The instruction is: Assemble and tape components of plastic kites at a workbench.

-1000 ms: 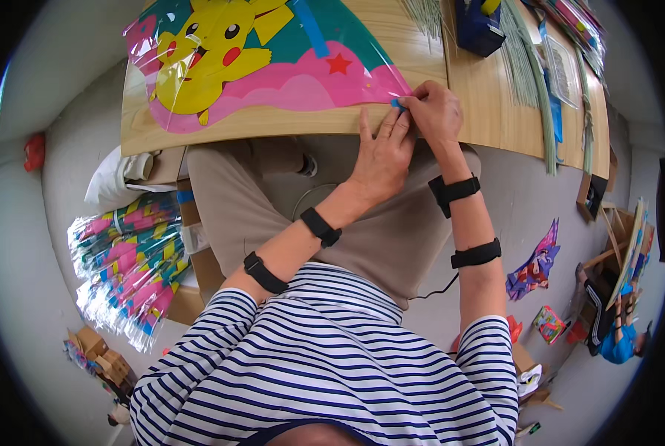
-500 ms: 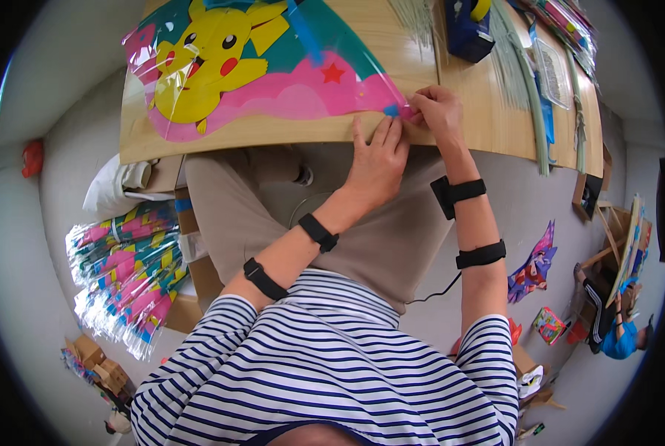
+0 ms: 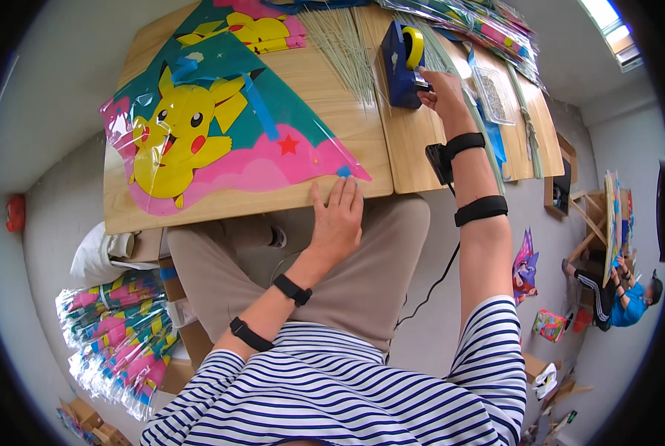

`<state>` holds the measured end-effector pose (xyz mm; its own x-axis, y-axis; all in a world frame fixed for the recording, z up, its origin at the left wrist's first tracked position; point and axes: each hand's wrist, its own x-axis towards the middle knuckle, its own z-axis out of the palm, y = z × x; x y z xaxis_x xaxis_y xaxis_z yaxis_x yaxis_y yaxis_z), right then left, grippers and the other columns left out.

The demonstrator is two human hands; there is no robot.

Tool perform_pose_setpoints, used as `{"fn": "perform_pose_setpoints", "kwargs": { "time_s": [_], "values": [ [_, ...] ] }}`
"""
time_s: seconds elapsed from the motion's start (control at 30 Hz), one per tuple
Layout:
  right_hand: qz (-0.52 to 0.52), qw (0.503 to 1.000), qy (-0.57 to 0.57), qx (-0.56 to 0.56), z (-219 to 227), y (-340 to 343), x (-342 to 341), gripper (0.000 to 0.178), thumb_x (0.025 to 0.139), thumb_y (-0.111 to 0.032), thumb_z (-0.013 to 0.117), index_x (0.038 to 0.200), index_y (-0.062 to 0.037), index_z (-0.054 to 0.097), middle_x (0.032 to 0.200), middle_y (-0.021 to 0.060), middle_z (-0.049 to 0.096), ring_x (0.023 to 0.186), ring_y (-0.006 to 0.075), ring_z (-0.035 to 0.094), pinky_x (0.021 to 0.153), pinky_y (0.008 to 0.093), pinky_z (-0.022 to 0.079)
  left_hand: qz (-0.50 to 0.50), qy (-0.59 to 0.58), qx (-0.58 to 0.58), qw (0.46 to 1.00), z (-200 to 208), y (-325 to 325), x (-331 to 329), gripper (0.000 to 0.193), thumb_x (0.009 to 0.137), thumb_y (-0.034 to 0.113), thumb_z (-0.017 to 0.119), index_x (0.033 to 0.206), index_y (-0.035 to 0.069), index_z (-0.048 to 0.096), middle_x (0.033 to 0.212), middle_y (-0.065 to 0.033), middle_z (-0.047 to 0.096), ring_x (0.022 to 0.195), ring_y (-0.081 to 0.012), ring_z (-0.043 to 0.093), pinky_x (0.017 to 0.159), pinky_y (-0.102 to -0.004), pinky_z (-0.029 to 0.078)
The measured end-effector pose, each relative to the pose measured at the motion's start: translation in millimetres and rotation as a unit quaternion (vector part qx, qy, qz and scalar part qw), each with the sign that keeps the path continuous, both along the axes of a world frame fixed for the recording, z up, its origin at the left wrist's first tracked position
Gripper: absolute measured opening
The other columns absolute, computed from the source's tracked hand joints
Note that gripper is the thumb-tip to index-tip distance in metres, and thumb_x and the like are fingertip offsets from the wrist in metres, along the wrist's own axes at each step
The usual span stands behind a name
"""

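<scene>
A triangular printed plastic sheet (image 3: 228, 175) lies flat on the wooden table, with a yellow cartoon animal on pink and green. Blue strips (image 3: 260, 108) cross its surface, and a small blue patch (image 3: 344, 171) sits near its right corner. My left hand (image 3: 337, 227) rests at the table's near edge, fingers stretched out and fingertips by that corner. At the front end of a dark blue tape dispenser (image 3: 403, 70) with a yellow roll, my right hand (image 3: 444, 93) has its fingers bent together. Whatever lies between those fingertips is too small to make out.
Thin pale sticks (image 3: 340, 56) lie behind the sheet, and a clear plastic box (image 3: 494, 95) stands right of the dispenser. More printed sheets (image 3: 470, 30) are piled at the back. Folded film bundles (image 3: 121, 334) sit low at my left. Another person (image 3: 626, 301) works far right.
My right hand has left the sheet's right corner and reached up to the tape dispenser. My left hand stays by the corner. The view has shifted, showing more of the table's back.
</scene>
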<state>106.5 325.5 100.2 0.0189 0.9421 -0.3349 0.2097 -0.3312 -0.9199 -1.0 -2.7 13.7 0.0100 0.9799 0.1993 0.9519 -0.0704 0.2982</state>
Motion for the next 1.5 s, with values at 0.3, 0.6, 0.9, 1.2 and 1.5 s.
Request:
{"fn": "perform_pose_setpoints", "kwargs": {
  "time_s": [0.3, 0.6, 0.9, 1.2, 1.5],
  "values": [
    [-0.003, 0.986, 0.166, -0.026, -1.4, -5.2, 16.8, 0.024, 0.085, -0.010, 0.077, 0.098, 0.0056, 0.063, 0.096, 0.0133, 0.067, 0.080, 0.0290, 0.070, 0.070, 0.0406, 0.054, 0.000, -0.012, -0.002, 1.000, 1.5, -2.4, -0.6, 0.071, 0.072, 0.015, 0.072, 0.137, -0.004, 0.051, 0.152, -0.0186, 0.041, 0.144, -0.0336, 0.037, 0.114, -0.0707, 0.020],
    [-0.034, 0.977, 0.210, -0.034, -41.8, -34.4, 21.5, 0.016, 0.090, -0.012, 0.072, 0.094, 0.0020, 0.065, 0.093, 0.0120, 0.068, 0.092, 0.0309, 0.073, 0.087, 0.0482, 0.056, 0.003, 0.012, 0.010, 1.000, -3.4, -1.9, 0.0, 0.071, 0.073, 0.017, 0.073, 0.137, -0.004, 0.051, 0.153, -0.0189, 0.041, 0.144, -0.0334, 0.037, 0.113, -0.0703, 0.020],
    [-0.111, 0.839, 0.510, -0.154, -68.9, -67.7, 19.6, 0.030, 0.093, -0.022, 0.072, 0.105, 0.0010, 0.058, 0.100, 0.0156, 0.063, 0.103, 0.0367, 0.068, 0.104, 0.0636, 0.045, 0.001, 0.014, 0.012, 1.000, -3.1, -3.2, -0.2, 0.071, 0.072, 0.016, 0.073, 0.137, -0.004, 0.052, 0.152, -0.0192, 0.041, 0.143, -0.0334, 0.038, 0.113, -0.0701, 0.022],
    [-0.133, 0.876, 0.455, -0.086, -74.1, -43.0, 2.9, 0.017, 0.095, -0.005, 0.065, 0.107, 0.0043, 0.058, 0.106, 0.0176, 0.066, 0.103, 0.0350, 0.069, 0.103, 0.0594, 0.046, -0.002, 0.010, 0.016, 1.000, -1.8, -0.4, 1.7, 0.071, 0.072, 0.015, 0.073, 0.137, -0.004, 0.051, 0.152, -0.0196, 0.041, 0.143, -0.0338, 0.038, 0.113, -0.0703, 0.022],
    [-0.168, 0.904, 0.392, -0.031, -78.0, -41.3, -12.9, 0.018, 0.096, 0.002, 0.060, 0.110, 0.0107, 0.053, 0.104, 0.0213, 0.064, 0.093, 0.0381, 0.072, 0.096, 0.0567, 0.052, 0.000, 0.009, 0.017, 1.000, -2.2, -2.0, -1.1, 0.066, 0.074, 0.015, 0.071, 0.135, -0.004, 0.053, 0.151, -0.0207, 0.043, 0.142, -0.0342, 0.040, 0.112, -0.0718, 0.022]
  ]
}}
